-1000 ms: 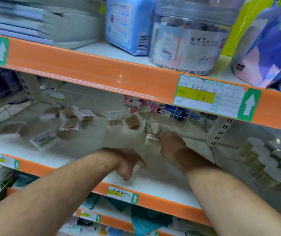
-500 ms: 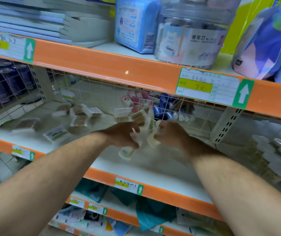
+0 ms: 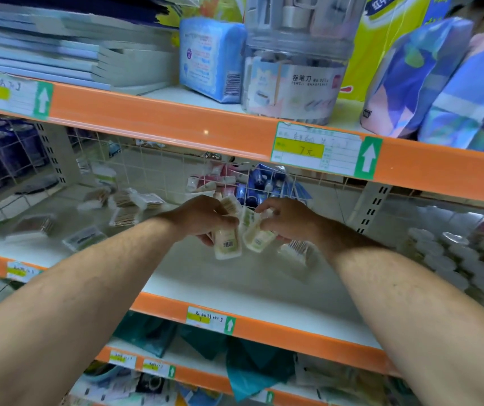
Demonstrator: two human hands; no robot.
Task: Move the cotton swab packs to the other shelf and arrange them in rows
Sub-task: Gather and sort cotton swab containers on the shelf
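Plastic swab packs (image 3: 227, 244) in curled hands (image 3: 202, 218)

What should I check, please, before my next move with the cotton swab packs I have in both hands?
1. The left hand grips a swab pack: ok.
2. The right hand grips a second pack: ok.
3. Exact count of packs in the hands: cannot tell, blurred.
4. All loose packs gathered from the shelf: not ok, several lie scattered at the left.
5. Swab packs arranged in rows: not ok, none seen.
6. Which shelf is the destination: cannot tell.
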